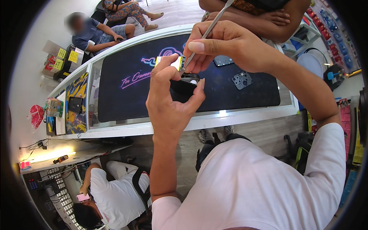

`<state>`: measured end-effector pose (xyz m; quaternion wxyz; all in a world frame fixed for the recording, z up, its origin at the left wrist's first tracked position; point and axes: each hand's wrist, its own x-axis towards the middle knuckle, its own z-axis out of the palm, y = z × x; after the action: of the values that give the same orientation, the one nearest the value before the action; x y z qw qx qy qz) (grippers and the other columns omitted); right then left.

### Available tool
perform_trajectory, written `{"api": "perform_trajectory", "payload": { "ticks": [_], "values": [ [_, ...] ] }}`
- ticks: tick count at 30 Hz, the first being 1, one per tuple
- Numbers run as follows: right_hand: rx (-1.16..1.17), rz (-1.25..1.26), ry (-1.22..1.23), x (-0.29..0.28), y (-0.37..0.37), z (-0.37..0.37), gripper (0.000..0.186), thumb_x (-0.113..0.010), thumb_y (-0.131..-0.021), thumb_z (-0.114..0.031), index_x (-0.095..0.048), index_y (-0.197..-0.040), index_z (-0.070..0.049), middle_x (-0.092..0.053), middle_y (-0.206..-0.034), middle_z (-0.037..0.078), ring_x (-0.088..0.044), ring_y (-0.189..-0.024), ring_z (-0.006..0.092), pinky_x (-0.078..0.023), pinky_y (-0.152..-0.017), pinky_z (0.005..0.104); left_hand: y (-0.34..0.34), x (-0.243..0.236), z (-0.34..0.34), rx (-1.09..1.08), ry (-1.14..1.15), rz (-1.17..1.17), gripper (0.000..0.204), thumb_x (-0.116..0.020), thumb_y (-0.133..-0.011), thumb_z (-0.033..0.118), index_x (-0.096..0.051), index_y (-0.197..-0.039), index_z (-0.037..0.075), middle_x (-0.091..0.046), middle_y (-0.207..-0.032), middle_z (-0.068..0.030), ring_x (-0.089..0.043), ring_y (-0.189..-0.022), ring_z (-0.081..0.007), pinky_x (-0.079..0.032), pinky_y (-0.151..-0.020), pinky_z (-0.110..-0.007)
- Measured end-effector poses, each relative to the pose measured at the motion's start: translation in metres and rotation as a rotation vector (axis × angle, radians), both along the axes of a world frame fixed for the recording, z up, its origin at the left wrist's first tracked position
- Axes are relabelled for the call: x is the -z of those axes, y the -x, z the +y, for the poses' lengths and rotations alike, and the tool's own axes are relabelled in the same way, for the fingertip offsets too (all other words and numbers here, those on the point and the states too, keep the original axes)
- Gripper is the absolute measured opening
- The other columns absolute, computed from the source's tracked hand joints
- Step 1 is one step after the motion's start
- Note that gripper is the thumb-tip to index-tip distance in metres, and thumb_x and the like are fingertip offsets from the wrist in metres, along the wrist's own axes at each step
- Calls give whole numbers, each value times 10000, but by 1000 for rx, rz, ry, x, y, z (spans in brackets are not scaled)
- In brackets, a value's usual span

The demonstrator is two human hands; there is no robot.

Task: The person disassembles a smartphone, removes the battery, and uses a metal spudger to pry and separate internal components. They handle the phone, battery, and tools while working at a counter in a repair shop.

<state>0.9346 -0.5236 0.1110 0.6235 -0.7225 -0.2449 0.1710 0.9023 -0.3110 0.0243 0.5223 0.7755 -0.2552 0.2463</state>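
My left hand (168, 97) is closed, thumb and fingers pinching a flat black piece (184, 87) above the mat. A bright white part with yellow edges (175, 62) shows behind its fingers; whether it joins the black piece, I cannot tell. Gripped like a pen in my right hand (224, 44) is a slim metal pry tool (214, 22). Its lower tip meets the held piece near my left fingertips. Under my right wrist, partly hidden, lies a dark phone body (223, 60). To its right rests a grey phone inner cover (242, 80) with cutouts.
The dark printed mat (126, 97) covers a white-framed glass counter (126, 132). Across it a person leans with folded arms (268, 19); another sits at far left (90, 36). A co-worker in white (119, 191) sits at lower left holding a pink phone (82, 197).
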Motion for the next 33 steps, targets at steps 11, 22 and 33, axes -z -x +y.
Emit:
{"api": "perform_trajectory", "payload": {
  "ticks": [11, 22, 33],
  "values": [
    [106, -733, 603, -33, 32, 12, 177, -653, -1014, -167, -663, -947, -3, -664, -781, 146, -676, -758, 344, -501, -689, 424, 2, -6, -3, -14, -50, 30, 531, -914, -763, 128, -509, -1106, 112, -690, -1313, -115, -709, -1115, -338, -574, -947, -416],
    [203, -685, 166, 49, 51, -4, 261, -688, -1037, -245, -701, -1077, 13, -723, -992, 96, -685, -926, 163, -538, -813, 334, -3, 3, 7, 90, -143, -74, 520, -877, -864, 63, -504, -1224, 105, -586, -1448, -194, -605, -1330, -278, -500, -1118, -408],
    [409, -723, -74, 102, 80, 20, 184, -713, -978, 3, -742, -1160, 9, -715, -1040, 148, -689, -911, 232, -561, -780, 338, -7, 20, 12, 95, 6, -134, 592, -845, -800, 39, -461, -1247, 98, -568, -1479, -255, -583, -1376, -394, -493, -1123, -456]
  ]
}}
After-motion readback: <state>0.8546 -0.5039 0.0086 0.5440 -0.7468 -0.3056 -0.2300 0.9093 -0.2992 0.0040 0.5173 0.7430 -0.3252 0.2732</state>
